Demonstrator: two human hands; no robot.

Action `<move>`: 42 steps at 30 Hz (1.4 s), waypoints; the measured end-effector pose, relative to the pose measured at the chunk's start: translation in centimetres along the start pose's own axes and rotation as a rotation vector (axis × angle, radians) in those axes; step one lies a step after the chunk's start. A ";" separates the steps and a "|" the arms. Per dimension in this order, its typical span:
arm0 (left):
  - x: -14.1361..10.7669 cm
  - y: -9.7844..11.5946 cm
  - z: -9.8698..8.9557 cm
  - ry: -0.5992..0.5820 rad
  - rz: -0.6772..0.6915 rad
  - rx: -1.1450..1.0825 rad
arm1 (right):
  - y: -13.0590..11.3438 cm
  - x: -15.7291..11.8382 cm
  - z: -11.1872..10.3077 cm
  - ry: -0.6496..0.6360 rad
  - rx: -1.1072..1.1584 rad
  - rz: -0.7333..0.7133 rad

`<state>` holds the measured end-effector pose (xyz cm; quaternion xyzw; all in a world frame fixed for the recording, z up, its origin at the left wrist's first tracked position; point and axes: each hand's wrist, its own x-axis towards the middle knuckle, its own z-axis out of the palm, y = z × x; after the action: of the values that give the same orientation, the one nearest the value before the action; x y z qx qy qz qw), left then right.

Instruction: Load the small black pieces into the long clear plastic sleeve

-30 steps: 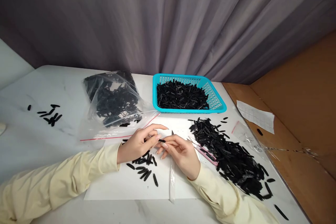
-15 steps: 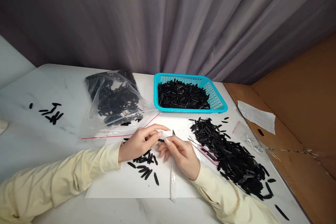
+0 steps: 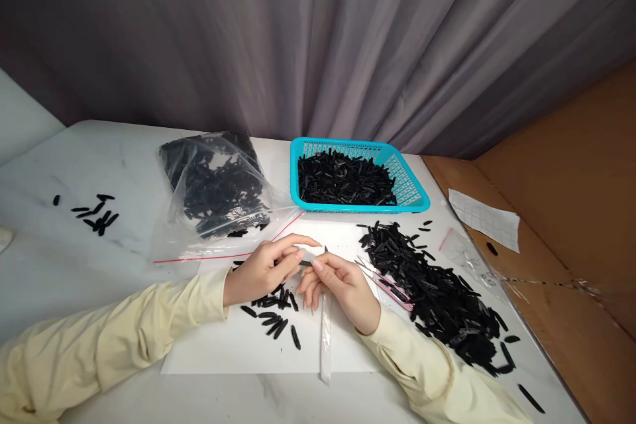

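Both hands meet over a white sheet (image 3: 199, 354). My left hand (image 3: 265, 269) pinches one end of a small dark strip (image 3: 305, 263), and the thumb and fingers of my right hand (image 3: 342, 283) grip its other end. A pointed knife (image 3: 325, 338) with a pale, plastic-wrapped handle lies under my right hand, its tip showing beyond the fingers. Several loose black pieces (image 3: 274, 321) are scattered below my left hand. To the right, a large pile of black pieces (image 3: 437, 291) partly covers pink-handled scissors or tweezers (image 3: 397, 293).
A blue basket (image 3: 360, 209) of black pieces stands at the back, with a clear zip bag (image 3: 218, 192) of them to its left. More pieces (image 3: 102, 218) lie far left. Cardboard (image 3: 556, 212) bearing a paper (image 3: 484, 218) borders the right side.
The fingers of my right hand have shifted slightly around the strip, which now looks greyer and blurred. My left hand has hardly moved.
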<state>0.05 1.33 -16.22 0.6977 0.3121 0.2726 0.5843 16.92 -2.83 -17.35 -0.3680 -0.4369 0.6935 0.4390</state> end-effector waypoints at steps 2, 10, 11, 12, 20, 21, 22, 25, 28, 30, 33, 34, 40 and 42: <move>0.0 0.0 0.0 -0.016 0.001 -0.017 | -0.1 0.0 0.0 -0.008 0.028 0.016; 0.0 0.1 -0.1 -0.030 0.026 -0.047 | 0.2 -0.1 0.2 -0.036 0.040 0.054; 0.0 0.1 -0.1 -0.033 0.014 -0.057 | 0.2 -0.1 0.2 -0.044 0.031 0.058; 0.0 0.1 -0.1 -0.033 0.003 -0.062 | 0.2 -0.1 0.3 -0.051 0.022 0.063; 0.0 0.1 0.0 -0.031 -0.019 -0.059 | 0.2 0.0 0.2 -0.052 0.023 0.092; 0.0 0.1 0.0 -0.028 -0.026 -0.062 | 0.1 0.0 0.2 -0.053 0.026 0.095; 0.0 0.1 0.0 -0.027 -0.031 -0.065 | 0.1 0.0 0.2 -0.053 0.028 0.098; 0.1 0.1 0.1 -0.032 -0.039 -0.082 | 0.0 0.1 0.2 -0.051 0.031 0.118; 0.0 0.1 0.1 -0.036 -0.053 -0.085 | -0.1 0.1 0.2 -0.045 0.029 0.140; 0.0 0.0 0.1 -0.031 -0.066 -0.075 | -0.2 0.1 0.3 -0.044 0.027 0.149; 0.0 0.0 0.1 -0.023 -0.079 -0.063 | -0.3 0.1 0.4 -0.045 0.022 0.159; 0.0 0.1 0.1 -0.023 -0.081 -0.062 | -0.2 0.1 0.4 -0.042 0.019 0.163; 0.3 0.2 0.0 -0.019 -0.094 -0.178 | -0.3 0.0 0.2 -0.001 -0.021 0.139; 0.4 0.3 0.1 0.006 -0.122 -0.263 | -1.8 0.0 0.0 0.046 -0.089 0.081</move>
<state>0.38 1.54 -15.89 0.5942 0.3173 0.2774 0.6851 17.43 -2.38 -15.69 -0.4204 -0.4417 0.6820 0.4038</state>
